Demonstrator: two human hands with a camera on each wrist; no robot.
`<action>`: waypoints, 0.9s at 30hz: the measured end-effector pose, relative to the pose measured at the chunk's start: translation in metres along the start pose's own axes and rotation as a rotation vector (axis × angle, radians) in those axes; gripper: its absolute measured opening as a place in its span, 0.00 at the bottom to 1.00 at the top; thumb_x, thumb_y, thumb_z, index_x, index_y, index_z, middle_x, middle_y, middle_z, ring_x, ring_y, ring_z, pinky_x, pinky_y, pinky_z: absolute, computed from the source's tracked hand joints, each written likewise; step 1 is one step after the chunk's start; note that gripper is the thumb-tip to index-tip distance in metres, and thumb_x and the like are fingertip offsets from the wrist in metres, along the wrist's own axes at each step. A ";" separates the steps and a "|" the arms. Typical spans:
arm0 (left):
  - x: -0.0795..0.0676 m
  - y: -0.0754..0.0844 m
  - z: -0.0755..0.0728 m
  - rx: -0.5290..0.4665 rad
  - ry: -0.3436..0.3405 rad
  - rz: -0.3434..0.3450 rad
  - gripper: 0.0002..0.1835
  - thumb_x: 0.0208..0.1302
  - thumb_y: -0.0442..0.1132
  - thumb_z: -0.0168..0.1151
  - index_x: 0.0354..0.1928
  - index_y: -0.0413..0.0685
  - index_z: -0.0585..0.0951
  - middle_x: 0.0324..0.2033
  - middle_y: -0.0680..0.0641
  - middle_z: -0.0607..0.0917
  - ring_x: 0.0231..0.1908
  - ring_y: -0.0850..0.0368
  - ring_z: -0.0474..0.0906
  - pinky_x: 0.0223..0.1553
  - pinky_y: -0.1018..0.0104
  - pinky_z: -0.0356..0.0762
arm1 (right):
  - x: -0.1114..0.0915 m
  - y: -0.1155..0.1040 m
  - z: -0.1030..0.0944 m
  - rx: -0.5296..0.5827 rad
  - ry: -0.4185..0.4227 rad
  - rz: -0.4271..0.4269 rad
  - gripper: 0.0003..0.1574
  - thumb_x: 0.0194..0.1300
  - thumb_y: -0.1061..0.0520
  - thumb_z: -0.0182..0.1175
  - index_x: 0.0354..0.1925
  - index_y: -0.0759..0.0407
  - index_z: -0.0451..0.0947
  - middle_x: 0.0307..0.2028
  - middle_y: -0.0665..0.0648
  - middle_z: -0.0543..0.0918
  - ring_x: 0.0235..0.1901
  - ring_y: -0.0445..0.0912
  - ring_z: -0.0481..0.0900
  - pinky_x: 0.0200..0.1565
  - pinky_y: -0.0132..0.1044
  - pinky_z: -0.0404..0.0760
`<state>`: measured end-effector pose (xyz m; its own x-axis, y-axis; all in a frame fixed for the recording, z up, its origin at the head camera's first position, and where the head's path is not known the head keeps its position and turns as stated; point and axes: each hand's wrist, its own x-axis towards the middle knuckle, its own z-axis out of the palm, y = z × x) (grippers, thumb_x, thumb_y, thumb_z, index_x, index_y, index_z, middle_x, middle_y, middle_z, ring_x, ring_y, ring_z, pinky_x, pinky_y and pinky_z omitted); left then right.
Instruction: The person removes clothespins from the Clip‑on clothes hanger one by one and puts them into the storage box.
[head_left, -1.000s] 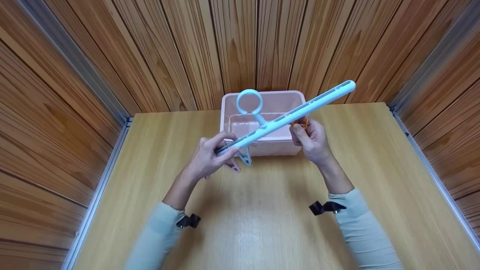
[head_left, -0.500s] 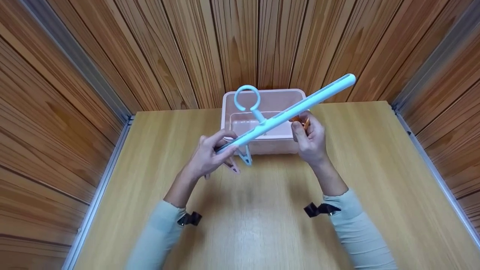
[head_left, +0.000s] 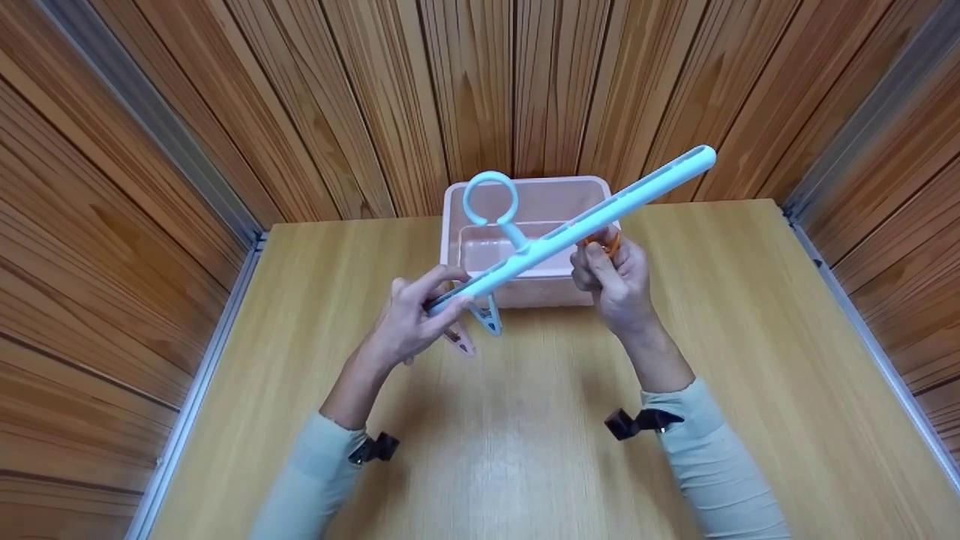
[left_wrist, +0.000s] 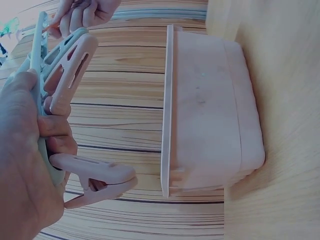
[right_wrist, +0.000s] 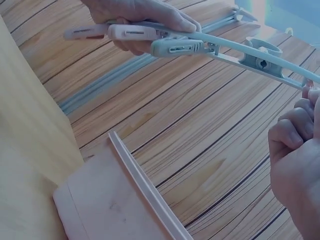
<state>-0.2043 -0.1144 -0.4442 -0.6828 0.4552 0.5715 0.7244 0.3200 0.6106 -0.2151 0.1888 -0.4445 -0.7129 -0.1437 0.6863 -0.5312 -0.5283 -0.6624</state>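
Observation:
A light blue clip hanger [head_left: 570, 238] with a ring hook [head_left: 466, 196] is held up at a slant, its right end higher. My left hand [head_left: 401, 319] grips its lower left end. A blue clothespin [head_left: 491, 321] and a pink clothespin [head_left: 461, 343] hang near that hand. Another pink clothespin [left_wrist: 100, 175] shows below the fingers in the left wrist view. With thumb and fingers my right hand [head_left: 621, 289] pinches an orange clothespin [head_left: 613, 244] against the underside of the bar, right of the hook. The bar hides part of this clothespin.
Behind the hanger, a pale pink plastic bin [head_left: 551, 294] stands on the wooden table [head_left: 510, 450] near the back wall. Wood-panelled walls [head_left: 480, 90] close off the back and both sides, with metal rails [head_left: 191, 382] along the table's sides.
The hanger has risen slightly and its hook has shifted a little left. My right hand has shifted slightly, turning the orange clothespin at the bar. My left hand keeps its grip.

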 end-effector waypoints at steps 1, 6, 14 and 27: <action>0.000 0.000 0.000 0.003 0.001 -0.002 0.14 0.74 0.31 0.70 0.58 0.42 0.85 0.18 0.43 0.76 0.21 0.71 0.63 0.25 0.75 0.61 | 0.000 0.000 0.000 -0.037 0.011 -0.014 0.09 0.88 0.54 0.59 0.50 0.58 0.81 0.22 0.56 0.57 0.19 0.46 0.50 0.21 0.39 0.47; -0.003 0.003 -0.001 0.017 0.007 -0.022 0.14 0.75 0.31 0.71 0.59 0.42 0.85 0.20 0.43 0.80 0.20 0.67 0.67 0.25 0.76 0.64 | 0.000 0.000 0.004 -0.354 0.096 -0.097 0.09 0.87 0.60 0.58 0.51 0.67 0.79 0.21 0.53 0.64 0.17 0.44 0.56 0.20 0.35 0.55; -0.003 0.005 -0.002 0.023 0.012 -0.012 0.13 0.75 0.31 0.71 0.58 0.42 0.85 0.19 0.44 0.79 0.19 0.67 0.68 0.24 0.77 0.64 | -0.002 -0.002 0.008 -0.498 0.157 -0.101 0.10 0.87 0.62 0.58 0.51 0.71 0.77 0.24 0.49 0.69 0.17 0.40 0.59 0.22 0.29 0.60; -0.003 0.010 0.001 0.039 0.010 0.011 0.13 0.74 0.31 0.71 0.58 0.43 0.85 0.18 0.43 0.78 0.19 0.69 0.65 0.23 0.76 0.62 | -0.005 -0.007 0.003 0.344 -0.003 0.119 0.09 0.89 0.59 0.54 0.51 0.59 0.81 0.24 0.53 0.54 0.19 0.43 0.50 0.22 0.35 0.46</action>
<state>-0.1949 -0.1123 -0.4405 -0.6754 0.4506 0.5837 0.7350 0.3476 0.5821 -0.2068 0.1912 -0.4421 -0.7590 -0.2232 0.6117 -0.2591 -0.7583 -0.5982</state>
